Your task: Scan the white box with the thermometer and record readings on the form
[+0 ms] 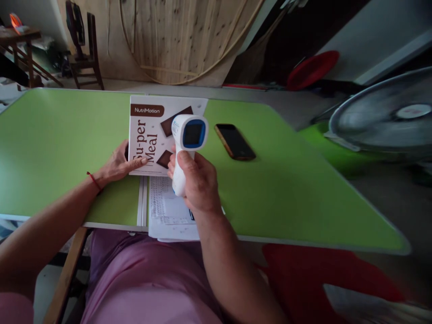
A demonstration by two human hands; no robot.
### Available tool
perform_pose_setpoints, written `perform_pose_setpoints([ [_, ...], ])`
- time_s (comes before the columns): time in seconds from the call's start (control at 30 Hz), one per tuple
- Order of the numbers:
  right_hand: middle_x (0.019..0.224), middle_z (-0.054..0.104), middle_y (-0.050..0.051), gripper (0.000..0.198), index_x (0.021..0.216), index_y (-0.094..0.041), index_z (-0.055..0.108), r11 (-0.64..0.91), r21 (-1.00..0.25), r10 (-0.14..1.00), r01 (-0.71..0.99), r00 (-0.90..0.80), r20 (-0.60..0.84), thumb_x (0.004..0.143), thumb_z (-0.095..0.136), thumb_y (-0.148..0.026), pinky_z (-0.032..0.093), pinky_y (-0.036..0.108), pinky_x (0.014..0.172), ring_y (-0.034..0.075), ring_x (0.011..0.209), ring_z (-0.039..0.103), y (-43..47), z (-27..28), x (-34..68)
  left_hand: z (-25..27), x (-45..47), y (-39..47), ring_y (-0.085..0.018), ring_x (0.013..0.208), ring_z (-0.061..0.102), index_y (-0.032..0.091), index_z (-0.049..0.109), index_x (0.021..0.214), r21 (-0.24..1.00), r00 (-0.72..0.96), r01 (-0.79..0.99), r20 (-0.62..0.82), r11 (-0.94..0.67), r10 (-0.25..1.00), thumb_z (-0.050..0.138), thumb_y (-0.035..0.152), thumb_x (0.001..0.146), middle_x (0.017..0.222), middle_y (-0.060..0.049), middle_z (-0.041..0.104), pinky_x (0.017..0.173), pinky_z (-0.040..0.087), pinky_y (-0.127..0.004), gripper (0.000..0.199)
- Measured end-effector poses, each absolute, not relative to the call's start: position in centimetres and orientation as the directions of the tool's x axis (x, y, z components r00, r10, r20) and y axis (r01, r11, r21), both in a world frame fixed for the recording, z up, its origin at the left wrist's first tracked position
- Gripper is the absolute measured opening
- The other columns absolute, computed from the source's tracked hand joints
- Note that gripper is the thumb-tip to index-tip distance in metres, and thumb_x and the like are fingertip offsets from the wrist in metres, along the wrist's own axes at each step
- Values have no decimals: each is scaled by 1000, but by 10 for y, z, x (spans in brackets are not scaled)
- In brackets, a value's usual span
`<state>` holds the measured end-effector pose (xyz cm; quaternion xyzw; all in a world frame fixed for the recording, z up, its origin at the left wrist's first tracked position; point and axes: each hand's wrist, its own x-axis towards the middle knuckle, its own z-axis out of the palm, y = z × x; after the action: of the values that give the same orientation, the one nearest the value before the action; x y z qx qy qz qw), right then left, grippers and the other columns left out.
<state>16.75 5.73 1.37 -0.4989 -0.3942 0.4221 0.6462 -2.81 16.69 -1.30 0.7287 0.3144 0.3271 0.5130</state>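
Observation:
My right hand (pixel 200 182) is wrapped round the handle of a white infrared thermometer (pixel 193 134), whose blue-rimmed, dark screen faces me. Behind it stands a white box (pixel 146 137) with brown print reading "NutriMotion" and "Su-per Meal". My left hand (pixel 118 164) grips this box at its lower left edge, thumb across the front and the other fingers hidden behind. The thermometer covers part of the box's right side. Below the box lie papers with writing (pixel 172 220), and a dark pen partly shows by my right wrist.
A phone (pixel 235 141) lies on the green folding table (pixel 286 193), right of the box. The table's seam runs below the box. A large fan (pixel 388 112) stands at the right, beyond the table edge. Behind are a wooden chair (pixel 86 63) and a red basin (pixel 312 69).

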Motion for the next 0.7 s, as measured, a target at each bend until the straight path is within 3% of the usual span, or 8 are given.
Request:
perform_pose_setpoints([
  [0.33,72,52,-2,58,100,-21,68,175,-976,947,-133,293,130,82,72,-76,40,31,57,13,64,46,57,13,169,-7,-28,164,-35,107,71,14,62,122,949,571,176,120,-263,812,85,68,78,124,-19,71,90,61,-53,74],
  [0.7,71,51,-2,58,99,-21,68,186,-976,945,-117,293,145,83,71,-77,39,31,56,13,63,45,59,11,171,-12,-27,166,-31,105,71,17,63,123,957,591,109,154,-268,792,85,64,80,123,-16,73,87,62,-49,68],
])
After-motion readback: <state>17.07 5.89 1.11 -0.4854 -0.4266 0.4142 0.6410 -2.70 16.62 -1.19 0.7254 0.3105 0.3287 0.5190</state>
